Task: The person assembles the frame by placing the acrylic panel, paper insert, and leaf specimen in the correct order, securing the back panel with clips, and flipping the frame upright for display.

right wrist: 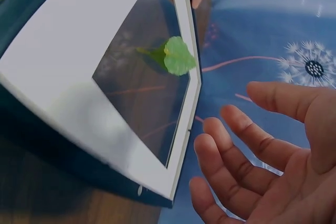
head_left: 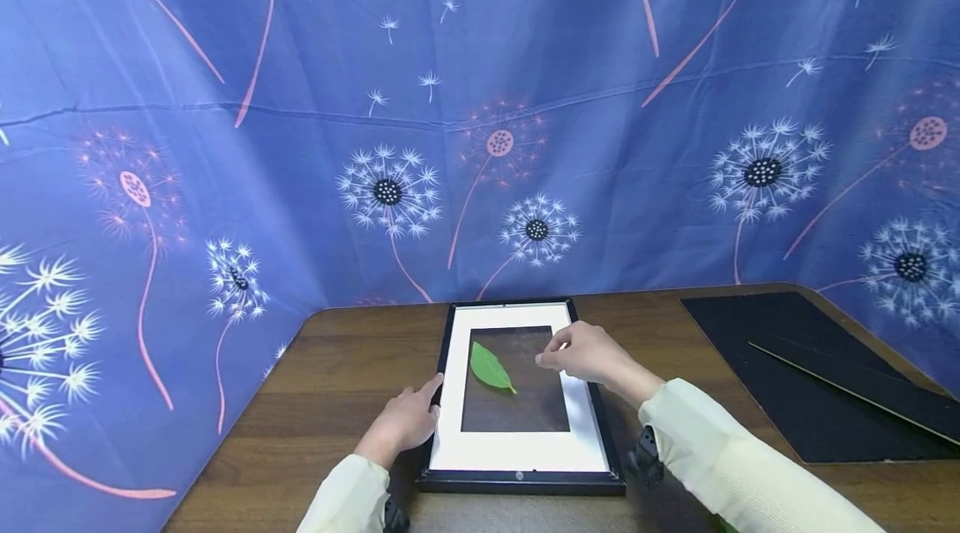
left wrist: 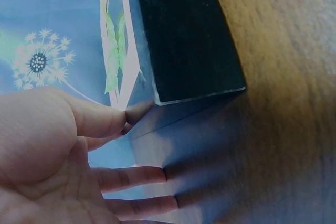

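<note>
A black picture frame [head_left: 521,483] with a white mat [head_left: 517,451] lies on the wooden table. Inside the mat's rectangular window, a green leaf [head_left: 489,366] rests toward the left on the clear pane [head_left: 525,408], its stem pointing to the lower right. My left hand [head_left: 408,419] touches the frame's left side; in the left wrist view its thumb [left wrist: 102,121] is right at the frame's edge and the other fingers extend beside it. Above the right part of the window hovers my right hand [head_left: 588,354], its fingers [right wrist: 236,156] loosely bent with nothing between them.
On the right of the table lies a black sheet [head_left: 750,383], with a dark thin-edged panel [head_left: 862,387] on top of it. Behind the table hangs a blue cloth [head_left: 622,208] printed with dandelions. A bit of green [head_left: 726,525] shows beneath the right sleeve.
</note>
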Demonstrator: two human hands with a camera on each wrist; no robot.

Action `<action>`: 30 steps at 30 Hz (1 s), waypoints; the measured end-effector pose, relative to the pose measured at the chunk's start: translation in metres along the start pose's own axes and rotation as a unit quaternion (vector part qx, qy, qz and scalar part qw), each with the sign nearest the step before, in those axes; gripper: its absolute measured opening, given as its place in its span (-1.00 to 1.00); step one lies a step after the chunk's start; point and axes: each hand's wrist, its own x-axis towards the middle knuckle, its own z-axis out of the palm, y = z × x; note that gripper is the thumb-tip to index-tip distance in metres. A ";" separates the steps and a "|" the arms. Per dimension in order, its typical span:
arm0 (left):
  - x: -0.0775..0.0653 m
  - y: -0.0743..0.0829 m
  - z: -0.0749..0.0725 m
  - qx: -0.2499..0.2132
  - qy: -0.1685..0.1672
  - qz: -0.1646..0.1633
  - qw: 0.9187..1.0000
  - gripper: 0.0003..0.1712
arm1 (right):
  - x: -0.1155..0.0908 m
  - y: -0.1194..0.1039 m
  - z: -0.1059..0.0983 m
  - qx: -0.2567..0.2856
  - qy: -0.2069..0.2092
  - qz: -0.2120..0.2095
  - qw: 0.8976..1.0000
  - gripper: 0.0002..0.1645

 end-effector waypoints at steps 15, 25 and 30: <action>0.001 0.000 0.000 0.006 -0.004 -0.001 1.000 -0.43 | -0.024 0.032 -0.032 0.038 -0.013 -0.001 0.999 -0.71; 0.001 0.000 0.001 0.005 -0.007 -0.005 1.000 -0.43 | -0.046 0.052 -0.048 0.047 -0.022 -0.014 0.999 -0.69; 0.001 0.001 0.000 0.008 -0.008 -0.002 1.000 -0.42 | -0.055 0.063 -0.055 0.048 -0.021 -0.019 0.998 -0.68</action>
